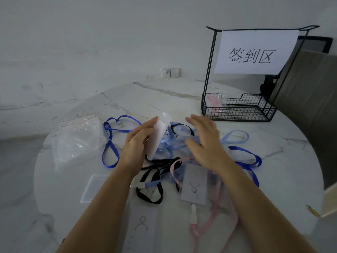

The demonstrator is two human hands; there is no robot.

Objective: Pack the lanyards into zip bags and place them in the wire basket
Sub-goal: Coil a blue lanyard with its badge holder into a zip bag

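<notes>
Badge card [143,227] with a little person icon sits closest, at 6 o'clock on the round marble table [284,179], and a second card [194,185] lies just up and right of it, around 5 o'clock, with a pink lanyard [214,216] snaking past it toward the near edge. Clear card holder [93,187] lies flat at about 7 o'clock. Black lanyard [155,201] loops between the two forearms, tangled into the pile. Mid-table, the left hand [135,145] is grasping a white badge sleeve [160,136], fingers curled round it, holding it tilted on end above the heap. The right hand [204,141] is released, fingers straight and spread, palm down over the light blue lanyards [171,143]; can't tell if it actually touches them. A dark blue lanyard [109,143] lies at 9 o'clock from the hands and another dark blue one [242,149] at 3 o'clock, with a pale blue loop [227,136] just beyond that. Stack of empty zip bags [76,137] with red seal strips sits at 10 o'clock, just beside the lanyards. Farthest back on the table, at 1 o'clock, stands the wire basket [237,112], with one bagged pink lanyard [215,101] already inside at its left end and a paper sign [255,52] hanging on its tall frame. Wall socket [170,73] is behind the table at 12
</notes>
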